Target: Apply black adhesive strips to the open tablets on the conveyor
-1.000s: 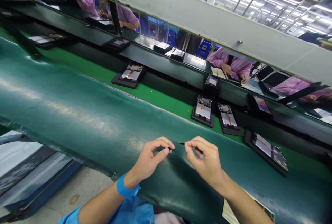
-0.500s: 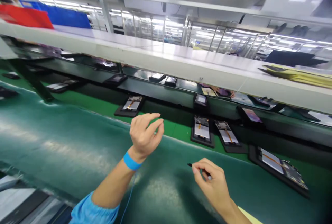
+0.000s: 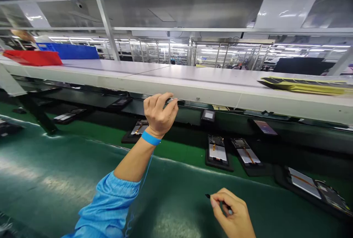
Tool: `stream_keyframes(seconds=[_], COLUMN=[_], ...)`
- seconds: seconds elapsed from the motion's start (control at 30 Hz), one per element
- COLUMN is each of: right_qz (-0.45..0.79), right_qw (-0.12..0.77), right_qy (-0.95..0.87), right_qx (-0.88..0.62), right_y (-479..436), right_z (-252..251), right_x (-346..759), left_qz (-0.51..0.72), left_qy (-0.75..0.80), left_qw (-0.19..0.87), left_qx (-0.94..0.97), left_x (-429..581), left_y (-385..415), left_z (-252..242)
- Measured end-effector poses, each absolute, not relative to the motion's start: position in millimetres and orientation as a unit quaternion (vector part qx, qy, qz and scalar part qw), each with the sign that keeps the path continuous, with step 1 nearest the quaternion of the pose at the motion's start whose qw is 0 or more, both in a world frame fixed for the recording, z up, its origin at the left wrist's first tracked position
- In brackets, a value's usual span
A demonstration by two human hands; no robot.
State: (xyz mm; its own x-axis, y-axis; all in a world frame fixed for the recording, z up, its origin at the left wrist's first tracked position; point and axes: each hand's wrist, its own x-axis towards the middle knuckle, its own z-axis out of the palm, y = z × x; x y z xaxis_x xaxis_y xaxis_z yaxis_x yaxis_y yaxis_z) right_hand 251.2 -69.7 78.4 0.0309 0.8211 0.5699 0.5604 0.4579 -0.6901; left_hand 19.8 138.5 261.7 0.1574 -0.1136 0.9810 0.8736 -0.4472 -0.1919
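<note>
My left hand [image 3: 161, 114] is raised before the front edge of the white shelf, fingers bent, a small gap between thumb and forefinger. I make out nothing held in it. A blue wrist strap [image 3: 151, 138] with a thin cord circles that wrist. Low on the right, my right hand [image 3: 231, 210] pinches a slim black tool [image 3: 207, 196]; its dark pointed tip sticks out left, and the rest is mostly hidden by the fingers. Beyond the hands, opened devices with pale batteries and orange ribbon cables lie in black trays, among them one device [image 3: 217, 152] and another [image 3: 248, 155].
The white shelf [image 3: 193, 87] spans the view above a green belt [image 3: 176, 149]. On it are a red bin [image 3: 33, 57], a blue bin [image 3: 75, 51] and yellow-black packets [image 3: 306, 85]. A dark post [image 3: 38, 116] stands left. Green matting [image 3: 82, 179] covers the near surface.
The view has tilted upward, showing more ceiling. My left hand has risen towards the shelf edge, its fingers still bent. My right hand keeps the black tool and sits lower in view.
</note>
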Motion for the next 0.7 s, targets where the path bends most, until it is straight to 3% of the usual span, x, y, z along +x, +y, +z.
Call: stream_keyframes(seconds=[0.2, 0.7], right_qz=[0.132, 0.128], right_qw=[0.498, 0.488], right_qy=[-0.691, -0.708], right_qx=[-0.507, -0.495], right_y=[-66.4, -66.3], right_z=[76.3, 89.1], right_x=[251.0, 258.9], left_qz=[-0.551, -0.501], left_qy=[-0.292, -0.379], left_qw=[0.461, 0.414], left_qx=[-0.631, -0.658], left_x=[21.0, 26.0], left_y=[147.6, 147.2], left_z=[261.4, 243.1])
